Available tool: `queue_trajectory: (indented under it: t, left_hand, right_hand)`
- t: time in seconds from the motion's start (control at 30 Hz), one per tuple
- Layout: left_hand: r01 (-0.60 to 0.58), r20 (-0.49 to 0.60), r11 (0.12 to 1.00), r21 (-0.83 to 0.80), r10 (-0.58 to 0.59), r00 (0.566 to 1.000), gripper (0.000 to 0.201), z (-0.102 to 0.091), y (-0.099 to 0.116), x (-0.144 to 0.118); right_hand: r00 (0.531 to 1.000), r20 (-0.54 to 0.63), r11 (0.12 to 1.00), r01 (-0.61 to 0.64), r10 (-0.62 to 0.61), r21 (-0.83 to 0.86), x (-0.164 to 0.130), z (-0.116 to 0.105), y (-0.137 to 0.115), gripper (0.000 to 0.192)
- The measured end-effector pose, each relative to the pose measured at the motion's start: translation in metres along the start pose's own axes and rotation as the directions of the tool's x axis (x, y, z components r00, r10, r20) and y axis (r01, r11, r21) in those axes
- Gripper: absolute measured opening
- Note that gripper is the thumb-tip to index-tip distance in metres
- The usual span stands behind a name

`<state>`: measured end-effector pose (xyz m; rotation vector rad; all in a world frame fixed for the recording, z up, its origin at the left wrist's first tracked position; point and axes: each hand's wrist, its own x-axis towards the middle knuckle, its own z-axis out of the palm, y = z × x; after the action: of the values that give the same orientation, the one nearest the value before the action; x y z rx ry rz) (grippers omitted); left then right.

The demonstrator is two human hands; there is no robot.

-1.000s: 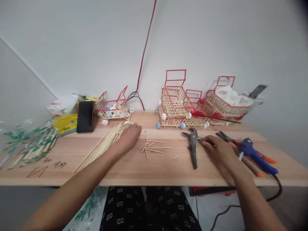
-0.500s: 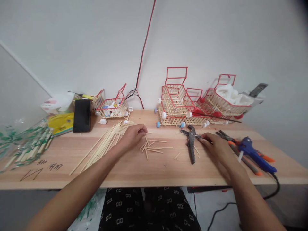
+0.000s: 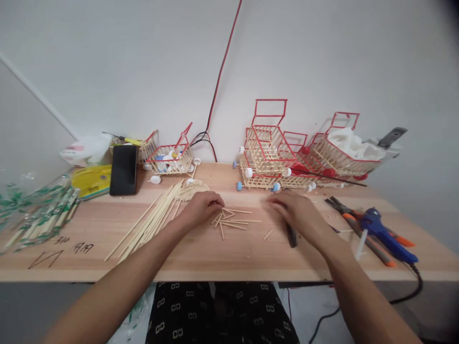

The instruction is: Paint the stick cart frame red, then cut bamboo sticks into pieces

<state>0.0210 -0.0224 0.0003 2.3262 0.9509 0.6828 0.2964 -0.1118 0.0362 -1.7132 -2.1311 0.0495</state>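
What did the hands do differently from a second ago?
The right hand slid left from beside the black pliers to lie over them, hiding all but a handle end. The left hand moved right off the long sticks and curled its fingers at the short cut sticks. The glue gun, phone and stick carts stayed put.

Right hand [image 3: 294,212] has moved left and now lies over the black pliers [image 3: 292,235], left hand [image 3: 201,208] has moved right to the short sticks [image 3: 233,220], fingers curled.
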Motion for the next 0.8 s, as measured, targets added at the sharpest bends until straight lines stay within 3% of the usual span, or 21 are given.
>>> queue_trajectory:
  t: [0.07, 0.17, 0.37, 0.5, 0.8]
  left_hand:
    - [-0.042, 0.021, 0.999, 0.019, 0.042, 0.999, 0.012, -0.001, -0.001, 0.000]
    - [-0.064, 0.047, 0.997, 0.047, 0.062, 0.997, 0.013, -0.003, -0.002, 0.000]
    - [-0.037, 0.073, 0.998, 0.052, 0.033, 0.997, 0.015, -0.001, -0.003, 0.002]
    - [-0.003, 0.084, 0.997, 0.076, -0.004, 0.996, 0.015, 0.003, -0.002, 0.004]
    - [0.056, 0.077, 0.995, 0.087, -0.063, 0.995, 0.014, 0.005, -0.001, 0.006]
  right_hand:
    - [0.992, 0.123, 0.999, 0.038, -0.040, 0.015, 0.016, 0.012, -0.023, 0.016]
    - [0.958, 0.285, 0.991, 0.055, -0.019, -0.118, 0.038, 0.026, -0.048, 0.015]
    - [0.892, 0.452, 0.973, 0.094, 0.011, -0.210, 0.059, 0.026, -0.069, 0.011]
    - [0.880, 0.474, 0.980, 0.063, 0.035, -0.189, 0.061, 0.026, -0.066, 0.013]
    - [0.906, 0.422, 0.992, 0.040, 0.015, -0.121, 0.054, 0.037, -0.053, 0.016]
